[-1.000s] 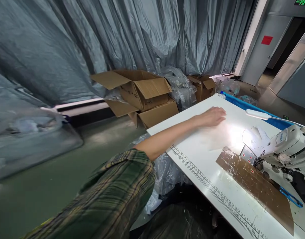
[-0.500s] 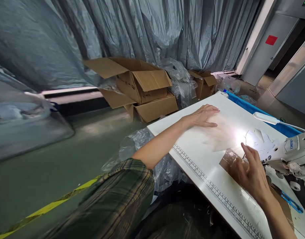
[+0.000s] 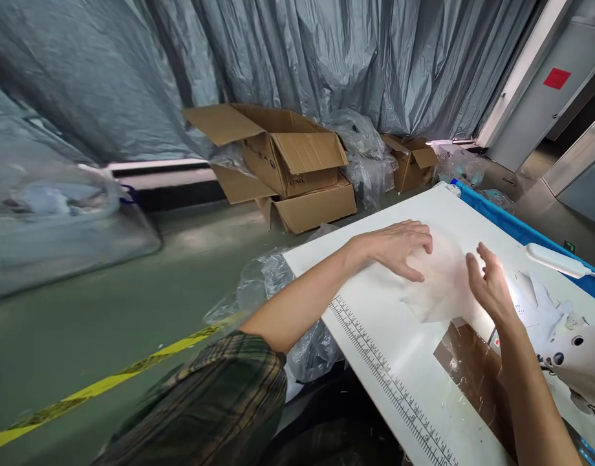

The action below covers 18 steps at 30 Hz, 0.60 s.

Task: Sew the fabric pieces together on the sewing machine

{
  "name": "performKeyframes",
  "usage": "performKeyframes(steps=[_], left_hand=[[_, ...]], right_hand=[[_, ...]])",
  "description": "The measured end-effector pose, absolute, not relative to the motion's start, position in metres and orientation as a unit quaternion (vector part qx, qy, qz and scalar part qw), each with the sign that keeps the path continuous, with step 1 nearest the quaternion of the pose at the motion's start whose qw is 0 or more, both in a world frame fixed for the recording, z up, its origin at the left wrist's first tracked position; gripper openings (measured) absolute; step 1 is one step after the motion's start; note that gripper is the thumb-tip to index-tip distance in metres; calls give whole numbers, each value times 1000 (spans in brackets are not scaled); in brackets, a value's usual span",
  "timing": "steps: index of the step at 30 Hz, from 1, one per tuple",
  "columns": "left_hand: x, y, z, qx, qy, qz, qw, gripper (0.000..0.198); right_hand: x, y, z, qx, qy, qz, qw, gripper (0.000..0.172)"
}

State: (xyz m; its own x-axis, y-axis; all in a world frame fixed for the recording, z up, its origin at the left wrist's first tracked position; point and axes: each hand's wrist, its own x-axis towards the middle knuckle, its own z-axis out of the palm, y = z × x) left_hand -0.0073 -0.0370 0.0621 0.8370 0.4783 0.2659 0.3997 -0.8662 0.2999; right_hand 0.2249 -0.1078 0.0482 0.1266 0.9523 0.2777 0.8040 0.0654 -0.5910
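A thin, pale, see-through piece of material (image 3: 436,285), blurred at its edges, lies on the white table (image 3: 375,330). Over its left side rests my left hand (image 3: 399,249), fingers bent and thumb apart, with nothing pinched. Beside its right edge my right hand (image 3: 491,285) is raised with thumb and fingers apart, holding nothing. Just right of that hand is the white sewing machine (image 3: 581,356), partly cut off by the frame. A glossy brown patch (image 3: 475,382) covers the tabletop under my right forearm.
A printed ruler (image 3: 385,375) runs along the table's near edge. Beyond the right side lie blue cloth (image 3: 501,217) and a white lamp (image 3: 557,260). Open cardboard boxes (image 3: 307,155) and clear plastic bags (image 3: 365,145) stand on the floor by a grey curtain.
My right hand has moved up and away from the brown patch to the pale material's right edge. My left hand's fingers have bent more. The view has shifted a little.
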Motion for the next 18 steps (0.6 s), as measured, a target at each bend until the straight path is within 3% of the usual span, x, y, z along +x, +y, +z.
performKeyframes(steps=[5, 10, 14, 18], left_hand=[[-2, -41, 58, 957, 258, 55, 121, 38], [-4, -38, 54, 957, 239, 65, 150, 31], [-11, -37, 58, 941, 240, 145, 189, 34], [-16, -34, 65, 884, 293, 333, 147, 36]], right_hand=[[225, -72, 55, -730, -603, 191, 259, 49], [212, -72, 53, -717, -615, 214, 249, 32], [203, -82, 64, -692, -653, 199, 234, 26], [187, -95, 76, -665, -718, 123, 165, 28]])
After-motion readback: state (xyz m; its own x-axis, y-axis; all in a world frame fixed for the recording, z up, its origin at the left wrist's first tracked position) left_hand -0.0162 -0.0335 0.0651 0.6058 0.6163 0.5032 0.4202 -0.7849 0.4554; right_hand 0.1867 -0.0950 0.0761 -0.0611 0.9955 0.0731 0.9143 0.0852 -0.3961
